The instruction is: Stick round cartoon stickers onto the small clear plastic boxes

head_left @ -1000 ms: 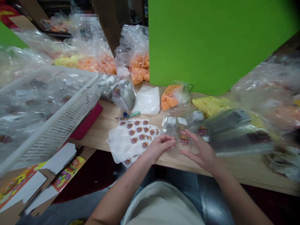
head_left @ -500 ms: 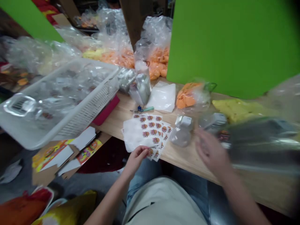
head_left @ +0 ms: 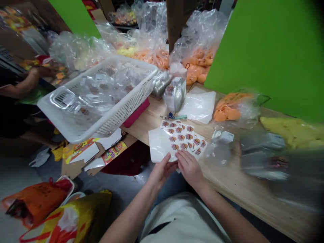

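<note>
Both of my hands are at the table's front edge, holding a sheet of burger-logo stickers [head_left: 183, 140]. My left hand [head_left: 162, 170] grips its lower left part, with a white glossy backing sheet [head_left: 159, 145] showing beside it. My right hand [head_left: 189, 167] has its fingers on the lower edge of the same sheet. To the right lies a small transparent plastic piece with a silver-white top [head_left: 220, 146]. Further right, a blurred stack of plastic packs [head_left: 263, 155] rests on the wooden table [head_left: 243, 179].
A white plastic basket [head_left: 101, 101] of transparent packs stands at the left, over a pink box [head_left: 136, 113]. Plastic bags of orange and yellow pieces lie behind a green board [head_left: 268, 57]. A co-worker's arm [head_left: 25, 82] shows at far left. Printed cards and shopping bags lie below.
My right hand has moved left from the transparent piece onto the sticker sheet, and the sheet has lifted into my hands. The whole view has swung, showing more of the floor and the left side.
</note>
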Demonstrator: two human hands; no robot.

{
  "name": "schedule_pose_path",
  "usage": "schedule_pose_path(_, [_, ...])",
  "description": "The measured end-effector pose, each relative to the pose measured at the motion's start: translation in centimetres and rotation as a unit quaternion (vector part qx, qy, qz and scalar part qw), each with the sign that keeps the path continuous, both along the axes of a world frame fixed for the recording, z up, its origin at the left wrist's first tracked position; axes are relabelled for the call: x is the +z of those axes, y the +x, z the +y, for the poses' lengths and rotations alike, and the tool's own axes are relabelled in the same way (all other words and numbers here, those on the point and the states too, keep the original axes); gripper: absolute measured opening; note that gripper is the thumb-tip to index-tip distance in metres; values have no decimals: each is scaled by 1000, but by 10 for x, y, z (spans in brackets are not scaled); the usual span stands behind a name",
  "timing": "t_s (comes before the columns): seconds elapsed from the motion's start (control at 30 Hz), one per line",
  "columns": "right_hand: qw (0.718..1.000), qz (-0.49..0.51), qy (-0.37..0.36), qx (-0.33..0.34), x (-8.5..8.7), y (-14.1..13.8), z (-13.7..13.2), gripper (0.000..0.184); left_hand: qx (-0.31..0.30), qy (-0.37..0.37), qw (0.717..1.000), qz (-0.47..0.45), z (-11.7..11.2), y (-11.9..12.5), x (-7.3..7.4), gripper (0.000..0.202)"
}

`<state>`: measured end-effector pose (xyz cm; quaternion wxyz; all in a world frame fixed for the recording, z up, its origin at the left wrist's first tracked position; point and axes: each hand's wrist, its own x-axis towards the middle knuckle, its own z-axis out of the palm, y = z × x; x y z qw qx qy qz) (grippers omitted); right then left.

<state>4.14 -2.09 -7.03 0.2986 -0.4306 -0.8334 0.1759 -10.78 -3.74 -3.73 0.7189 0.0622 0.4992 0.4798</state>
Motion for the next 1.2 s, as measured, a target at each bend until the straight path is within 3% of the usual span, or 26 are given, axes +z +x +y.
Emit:
schedule_pose_path(0.07, [999, 29, -32, 20, 4, 1, -5, 36, 64, -22, 997, 25, 10, 5, 0, 43])
schedule_pose_path(0.13, [994, 73, -79, -26, 7, -1, -4, 35, 87, -33, 995, 38, 16, 9, -2, 46])
schedule_pose_path(0.23, [977, 116, -134, -116, 9, -7, 7, 28, 77, 2, 997, 24, 17, 11, -7, 48])
schedule_pose_path(0.33, [966, 138, -168, -142, 10, -14, 19, 21, 58, 43, 996, 48, 12, 11, -13, 51])
schedule_pose_path(0.5, [952, 176, -205, -142, 8, -16, 23, 22, 25, 69, 966, 246, 8, 8, -27, 41])
schedule_pose_path(0.57, [915, 254, -266, -164, 5, -15, 25, 23, 30, 73, 961, 265, 9, 9, -28, 40])
schedule_pose_path(0.67, [820, 383, -366, -215, -2, -12, 30, 33, 66, 45, 983, 167, 10, 7, -22, 48])
schedule_pose_path(0.73, [780, 429, -386, -240, -6, -11, 35, 38, 44, -24, 997, 59, 7, 0, -15, 46])
schedule_pose_path(0.77, [765, 446, -391, -252, -6, -10, 38, 38, -1, -70, 998, -3, 5, -5, -12, 47])
schedule_pose_path(0.83, [726, 482, -410, -270, -5, -11, 41, 35, -132, -146, 972, -126, 1, -15, -7, 66])
schedule_pose_path(0.9, [708, 505, -416, -266, -2, -11, 42, 32, -216, -159, 942, -202, 1, -24, -6, 80])
schedule_pose_path(0.97, [729, 506, -389, -250, 3, -9, 41, 30, -202, -133, 941, -238, 7, -28, -7, 77])
schedule_pose_path(1.07, [791, 462, -327, -233, 13, 5, 37, 32, -123, -85, 948, -282, 21, -23, -7, 61])
schedule_pose_path(1.2, [903, 323, -211, -188, 33, 40, 22, 36, -169, -8, 966, -197, 36, 5, 9, 49])
